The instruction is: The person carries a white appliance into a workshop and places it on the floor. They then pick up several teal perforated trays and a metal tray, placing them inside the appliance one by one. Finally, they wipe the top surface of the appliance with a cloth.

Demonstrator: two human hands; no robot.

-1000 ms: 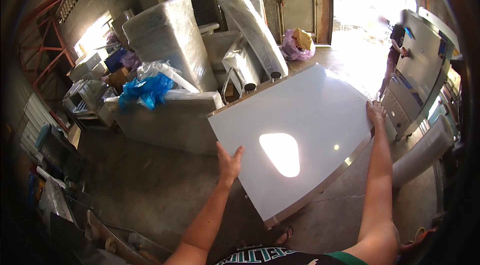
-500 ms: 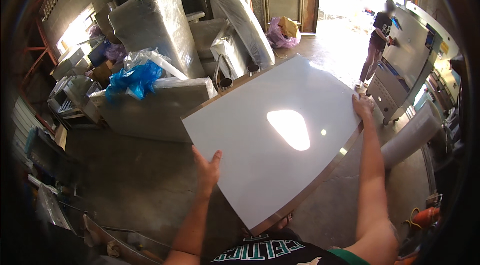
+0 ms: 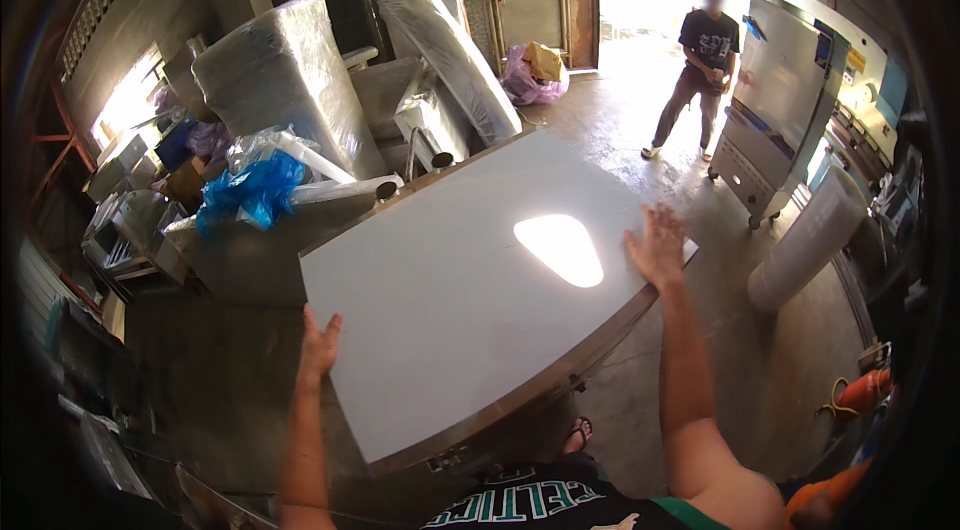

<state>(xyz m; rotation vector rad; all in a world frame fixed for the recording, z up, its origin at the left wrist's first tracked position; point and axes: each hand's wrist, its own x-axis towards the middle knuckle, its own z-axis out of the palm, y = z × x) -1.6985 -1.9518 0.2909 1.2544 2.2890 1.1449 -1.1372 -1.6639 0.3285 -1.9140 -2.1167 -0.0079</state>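
Observation:
A large white tabletop (image 3: pixel 440 320) with brown edges spreads out in front of me, tilted across the view, with a bright light reflected on it. My left hand (image 3: pixel 320 342) grips its left edge, thumb on top and fingers partly hidden over the side. Toward the right end, my right hand (image 3: pixel 657 248) lies on the surface with fingers stretched and spread. Two dark round ends (image 3: pixel 441 162) show along the far edge. Under the near edge some metal framing is partly seen; what holds the top up is mostly hidden.
Plastic-wrapped slabs (image 3: pixel 290 80) and a blue plastic bag (image 3: pixel 250 190) are piled at the far left. A person (image 3: pixel 708 60) stands beyond, near a wheeled white cabinet (image 3: pixel 780 100). A clear wrap roll (image 3: pixel 810 240) stands at right; an orange cylinder (image 3: pixel 864 390) lies nearer.
The tabletop has shifted left and turned slightly in view. My right hand has moved from its right edge onto its top. The person has turned from the cabinet and stands further left.

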